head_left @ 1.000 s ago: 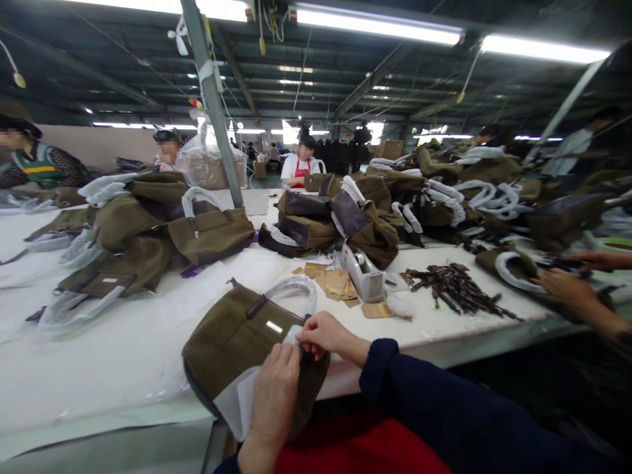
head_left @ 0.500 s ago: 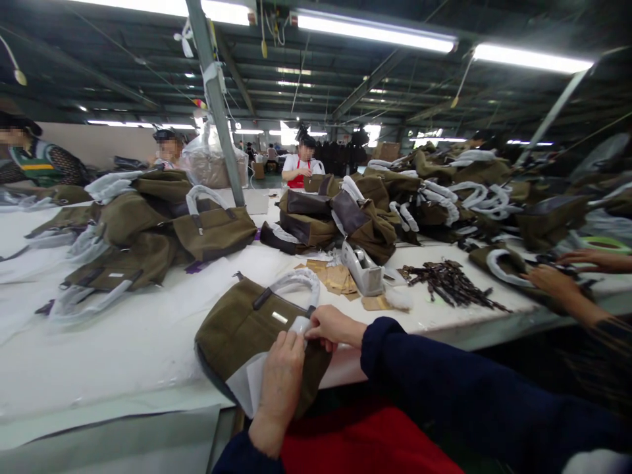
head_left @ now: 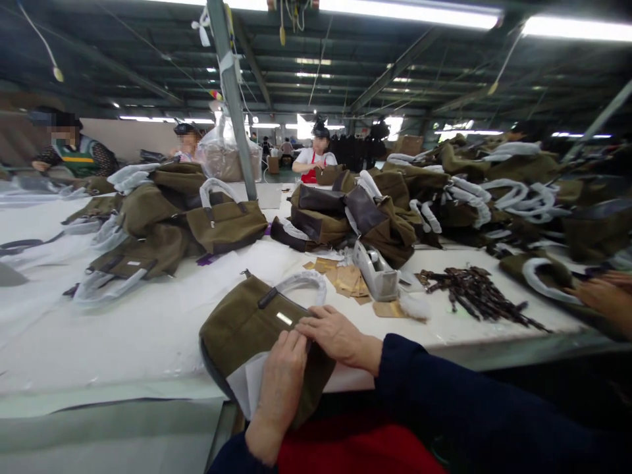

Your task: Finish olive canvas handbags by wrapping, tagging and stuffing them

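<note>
One olive bag (head_left: pixel 239 313) is being handled
White paper (head_left: pixel 253 376) is being overlapped by the left hand (head_left: pixel 282 374); the right hand (head_left: pixel 338 336) is being rested alongside; grip closure is being obscured, indeterminable.

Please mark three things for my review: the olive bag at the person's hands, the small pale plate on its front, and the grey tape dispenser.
Olive bag (head_left: pixel 247 321): head view, on its front fabric.
Small pale plate (head_left: pixel 284 318): head view, on its face.
Grey tape dispenser (head_left: pixel 382 282): head view, on its body.

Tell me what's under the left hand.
The olive bag is under the left hand, and a white sheet shows alongside; whatever the hand covers is hidden.
</note>
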`<state>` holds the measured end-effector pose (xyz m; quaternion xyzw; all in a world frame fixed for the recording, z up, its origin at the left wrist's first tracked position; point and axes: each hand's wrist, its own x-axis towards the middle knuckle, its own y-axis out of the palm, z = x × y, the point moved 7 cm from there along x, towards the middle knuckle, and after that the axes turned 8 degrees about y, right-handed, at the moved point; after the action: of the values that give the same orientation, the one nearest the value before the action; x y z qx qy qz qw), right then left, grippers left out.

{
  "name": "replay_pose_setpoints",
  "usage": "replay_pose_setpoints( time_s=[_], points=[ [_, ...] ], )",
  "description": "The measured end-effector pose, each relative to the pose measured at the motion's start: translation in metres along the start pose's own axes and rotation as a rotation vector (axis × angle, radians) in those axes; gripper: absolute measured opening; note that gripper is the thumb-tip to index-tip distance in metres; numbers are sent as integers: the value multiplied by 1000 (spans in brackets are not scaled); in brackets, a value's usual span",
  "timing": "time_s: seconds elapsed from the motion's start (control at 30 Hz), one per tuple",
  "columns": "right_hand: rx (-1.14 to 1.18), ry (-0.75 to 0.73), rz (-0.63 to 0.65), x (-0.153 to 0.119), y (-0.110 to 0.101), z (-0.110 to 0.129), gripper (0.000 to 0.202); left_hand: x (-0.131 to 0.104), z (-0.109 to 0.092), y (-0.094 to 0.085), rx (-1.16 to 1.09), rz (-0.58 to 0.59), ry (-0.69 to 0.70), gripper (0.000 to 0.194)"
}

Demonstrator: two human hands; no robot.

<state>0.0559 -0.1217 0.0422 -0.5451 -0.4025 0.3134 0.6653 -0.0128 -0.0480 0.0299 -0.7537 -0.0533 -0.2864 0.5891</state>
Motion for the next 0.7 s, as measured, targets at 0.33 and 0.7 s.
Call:
replay_pose_setpoints(
  time_s=[0.33,0.7],
  points=[
    [580,6,-121,1,-7,6,49,3,20,-28,-81,14,-264,18],
    [427,8,24,39,7,12,29,-16,30,-63,282,327,-362,12]
  ],
)
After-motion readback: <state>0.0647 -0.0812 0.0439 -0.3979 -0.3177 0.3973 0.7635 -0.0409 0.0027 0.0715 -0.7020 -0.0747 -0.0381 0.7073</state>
